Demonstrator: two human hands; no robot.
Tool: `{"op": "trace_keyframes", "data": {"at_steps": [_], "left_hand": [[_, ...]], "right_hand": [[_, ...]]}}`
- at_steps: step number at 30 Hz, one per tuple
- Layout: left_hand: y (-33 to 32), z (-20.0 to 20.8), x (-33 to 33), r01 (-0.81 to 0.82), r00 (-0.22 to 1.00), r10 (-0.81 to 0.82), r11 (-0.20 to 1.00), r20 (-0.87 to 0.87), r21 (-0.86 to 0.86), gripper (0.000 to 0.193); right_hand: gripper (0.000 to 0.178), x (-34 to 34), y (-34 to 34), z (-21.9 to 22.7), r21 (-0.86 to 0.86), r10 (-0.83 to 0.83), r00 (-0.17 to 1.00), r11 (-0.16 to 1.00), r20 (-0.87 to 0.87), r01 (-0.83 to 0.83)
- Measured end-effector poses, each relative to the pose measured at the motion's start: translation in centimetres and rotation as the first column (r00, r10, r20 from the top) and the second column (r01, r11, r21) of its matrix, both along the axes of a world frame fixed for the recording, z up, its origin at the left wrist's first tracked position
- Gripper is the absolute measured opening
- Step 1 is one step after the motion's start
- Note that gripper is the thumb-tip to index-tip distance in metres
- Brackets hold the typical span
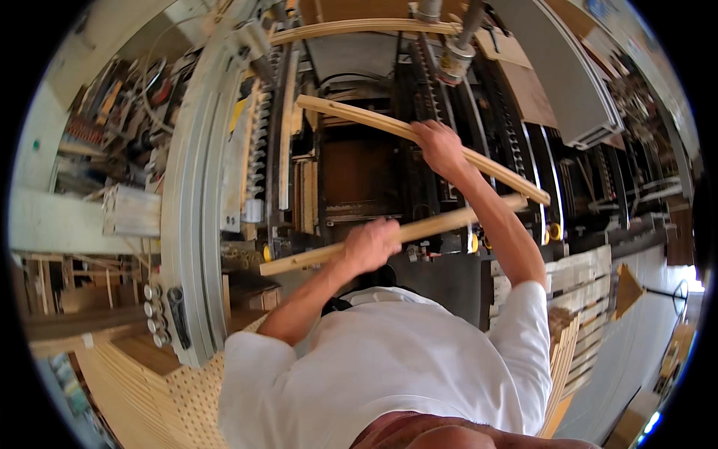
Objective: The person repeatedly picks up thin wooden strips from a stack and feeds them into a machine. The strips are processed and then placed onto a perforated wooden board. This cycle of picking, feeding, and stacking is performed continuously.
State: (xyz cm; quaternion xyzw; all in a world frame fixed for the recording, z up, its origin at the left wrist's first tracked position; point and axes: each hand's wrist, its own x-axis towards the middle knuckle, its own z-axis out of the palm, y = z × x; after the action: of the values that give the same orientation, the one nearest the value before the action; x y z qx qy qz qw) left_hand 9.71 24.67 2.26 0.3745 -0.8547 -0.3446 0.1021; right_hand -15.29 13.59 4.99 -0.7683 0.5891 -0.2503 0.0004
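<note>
My left hand, slightly blurred, is closed round the middle of a pale wooden bar that slants in front of my body. Farther out, my right hand grips a second wooden bar from above, just right of its middle. This far bar tilts the other way, with its left end farther from me, and small dark marks show near its ends. At the right the two bars come close together under my right forearm; whether they touch I cannot tell. Both bars are over the front of a machine frame with dark rails.
A long grey metal beam runs along the left, and a grey housing juts in at the far right. Another wooden bar lies across the back. Stacked wooden bars stand lower left; a slatted pallet is at right.
</note>
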Motion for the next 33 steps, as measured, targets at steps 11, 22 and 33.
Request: {"op": "trace_keyframes", "data": {"at_steps": [11, 22, 33], "left_hand": [[13.7, 5.0, 7.5, -0.508, 0.861, 0.479, 0.824, 0.17, 0.251, 0.037], [19.9, 2.5, 9.4, -0.765, 0.636, 0.709, 0.632, 0.305, 0.126, 0.033], [23.9, 6.3, 10.2, -0.848, 0.527, 0.842, 0.514, 0.114, 0.129, 0.036]], "right_hand": [[0.019, 3.5, -18.9, -6.2, -0.151, -0.118, 0.968, 0.985, -0.22, 0.086], [0.023, 2.6, -22.4, -7.6, -0.181, 0.009, 0.962, 0.982, -0.274, -0.061], [0.035, 4.5, -21.9, -6.1, -0.059, -0.009, 0.952, 0.998, -0.307, -0.009]]}}
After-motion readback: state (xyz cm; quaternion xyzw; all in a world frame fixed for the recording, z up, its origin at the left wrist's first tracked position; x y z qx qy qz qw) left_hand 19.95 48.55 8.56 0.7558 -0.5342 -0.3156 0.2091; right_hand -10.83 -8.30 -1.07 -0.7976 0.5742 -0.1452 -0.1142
